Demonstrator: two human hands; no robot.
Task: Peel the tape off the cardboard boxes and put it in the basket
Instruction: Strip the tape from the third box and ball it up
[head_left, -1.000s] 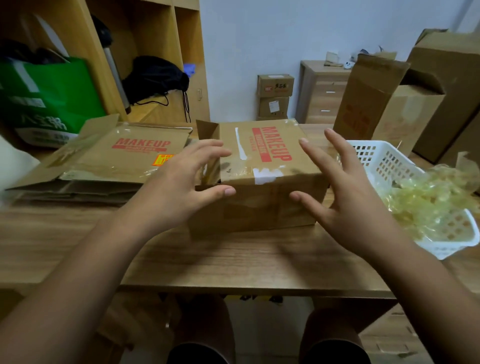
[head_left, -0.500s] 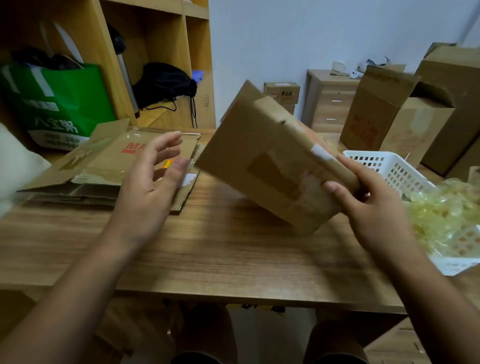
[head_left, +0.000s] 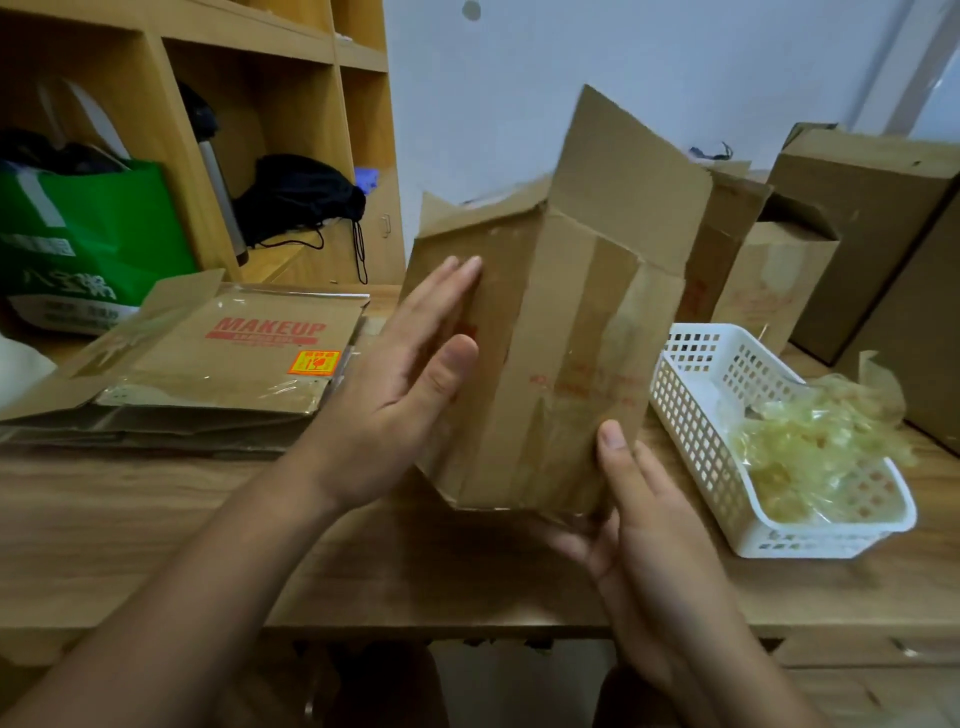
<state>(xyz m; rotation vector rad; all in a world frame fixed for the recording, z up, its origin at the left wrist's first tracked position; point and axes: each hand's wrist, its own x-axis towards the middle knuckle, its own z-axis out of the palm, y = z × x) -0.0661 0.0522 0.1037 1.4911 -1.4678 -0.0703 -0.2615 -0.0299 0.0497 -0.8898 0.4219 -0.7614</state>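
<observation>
Brown taped cardboard box (head_left: 561, 332) stands upended; our right hand (head_left: 649, 545) curls its grip round the bottom, our left hand (head_left: 400, 400) presses it, grip spread flat.

Box (head_left: 545, 332) upright mid-table between hands — flattened boxes (head_left: 208, 364) left, basket (head_left: 696, 415) right, tape (head_left: 815, 447) in it.

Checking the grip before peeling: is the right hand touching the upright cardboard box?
Touching. The head view shows the right hand gripping the cardboard box at its lower corner, thumb on the front face, fingers underneath.
</observation>
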